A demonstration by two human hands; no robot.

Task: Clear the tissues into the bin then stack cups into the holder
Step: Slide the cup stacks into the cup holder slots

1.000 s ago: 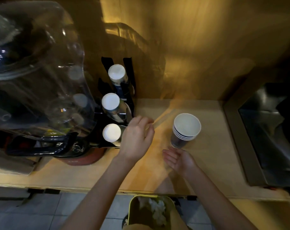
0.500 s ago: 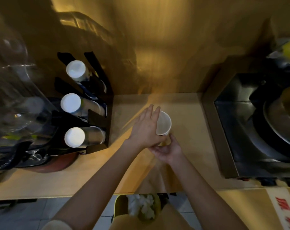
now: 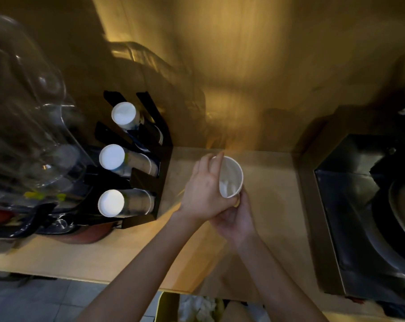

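Observation:
A stack of white paper cups (image 3: 231, 176) is tilted above the wooden counter (image 3: 271, 205), its mouth facing me. My left hand (image 3: 203, 194) wraps its left side and my right hand (image 3: 237, 219) cups its base from below. The black cup holder (image 3: 159, 163) stands left of the hands with three rows of cups lying bottom-out (image 3: 112, 156). Below the counter edge a yellow bin (image 3: 166, 307) holds white tissues (image 3: 196, 307).
A large clear water bottle (image 3: 27, 117) on a dispenser fills the left side. A dark metal sink (image 3: 368, 205) with a pan lies at the right. A wooden wall rises behind the counter.
Both hands have closed on the cup stack, lifted it off the counter and tipped it toward me. My view has shifted right.

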